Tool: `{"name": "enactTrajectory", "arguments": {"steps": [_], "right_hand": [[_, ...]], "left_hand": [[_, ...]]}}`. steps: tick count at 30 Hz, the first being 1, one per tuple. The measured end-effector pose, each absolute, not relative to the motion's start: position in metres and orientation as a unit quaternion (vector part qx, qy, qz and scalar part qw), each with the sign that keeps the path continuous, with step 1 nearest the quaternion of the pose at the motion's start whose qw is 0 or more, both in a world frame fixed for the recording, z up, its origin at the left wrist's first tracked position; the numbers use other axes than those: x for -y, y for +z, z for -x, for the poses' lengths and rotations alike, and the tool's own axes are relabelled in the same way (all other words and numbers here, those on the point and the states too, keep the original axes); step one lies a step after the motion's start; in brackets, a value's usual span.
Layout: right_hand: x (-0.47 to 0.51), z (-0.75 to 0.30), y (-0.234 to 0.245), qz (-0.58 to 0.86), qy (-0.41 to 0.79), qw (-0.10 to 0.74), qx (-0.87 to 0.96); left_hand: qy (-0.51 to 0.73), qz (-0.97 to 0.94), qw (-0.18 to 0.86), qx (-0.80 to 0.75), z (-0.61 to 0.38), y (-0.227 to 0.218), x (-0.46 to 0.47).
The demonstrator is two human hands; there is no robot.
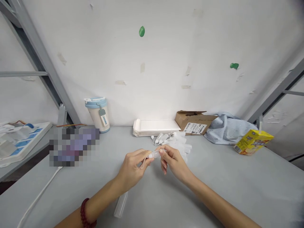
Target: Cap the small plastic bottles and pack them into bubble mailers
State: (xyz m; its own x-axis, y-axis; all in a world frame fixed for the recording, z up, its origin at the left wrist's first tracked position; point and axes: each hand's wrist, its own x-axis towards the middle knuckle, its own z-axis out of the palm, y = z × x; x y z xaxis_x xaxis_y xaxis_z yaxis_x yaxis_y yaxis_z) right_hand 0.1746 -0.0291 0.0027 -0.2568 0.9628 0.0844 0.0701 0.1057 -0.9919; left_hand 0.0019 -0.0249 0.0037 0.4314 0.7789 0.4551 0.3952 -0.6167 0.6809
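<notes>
Both hands meet over the middle of the table (152,196), closed on one small translucent plastic tube (156,154). My left hand (133,166) pinches its white end, where a thin pale strap or cord (143,162) hangs by the fingers. The other end is pinched between the thumb and fingers of my right hand (173,160). Another clear tube (121,205) lies beside my left forearm, partly hidden by it. Just behind my right hand is a loose pile of translucent tubes (181,142), with several small white capped pieces (161,138) at its left side.
Along the wall stand a lidded cup (98,115), a stack of flat white boxes (156,125) and an open cardboard box (196,123). To the right are a light blue cloth (229,128) and a yellow drink carton (253,142). A white cable (40,196) and power strip (26,145) are left.
</notes>
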Motion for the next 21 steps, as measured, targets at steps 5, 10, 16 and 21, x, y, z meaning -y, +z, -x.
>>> {"name": "enactTrajectory", "arguments": {"steps": [5,10,16,21], "right_hand": [[0.029,-0.175,0.004,0.425,0.517,0.443,0.596],[0.03,-0.175,0.005,0.395,0.496,0.458,0.623],[0.033,-0.177,0.006,0.425,0.404,0.435,0.683],[0.035,-0.177,0.006,0.443,0.27,0.423,0.743]], "left_hand": [[0.41,-0.801,0.237,-0.367,-0.003,0.002,0.024],[0.348,-0.713,0.459,-0.4,-0.004,0.013,0.023],[0.308,-0.59,0.632,-0.396,-0.003,0.016,0.021],[0.321,-0.581,0.641,-0.386,-0.003,0.013,0.022]]}}
